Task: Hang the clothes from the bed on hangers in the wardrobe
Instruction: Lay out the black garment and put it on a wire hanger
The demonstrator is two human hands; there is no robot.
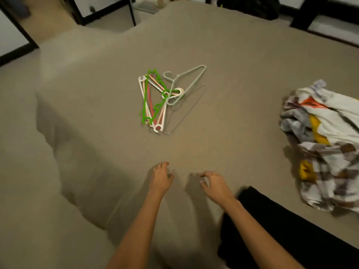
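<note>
A pile of hangers (pixel 155 98) lies in the middle of the bed (pixel 242 61): green, white and pink plastic ones, a pale grey one (pixel 191 79) and a thin wire one (pixel 184 113). A crumpled white garment (pixel 326 144) with orange, yellow and brown print sits at the right edge. A black garment (pixel 281 228) lies at the lower right beside my right forearm. My left hand (pixel 161 179) and my right hand (pixel 215 186) hover low over the bedcover below the hangers, fingers curled and apart, holding nothing.
The bed's left edge drops to a beige floor (pixel 29 152). Dark furniture frames (pixel 81 14) with pale panels stand at the back left and back right. A dark heap (pixel 250 6) sits beyond the far end of the bed.
</note>
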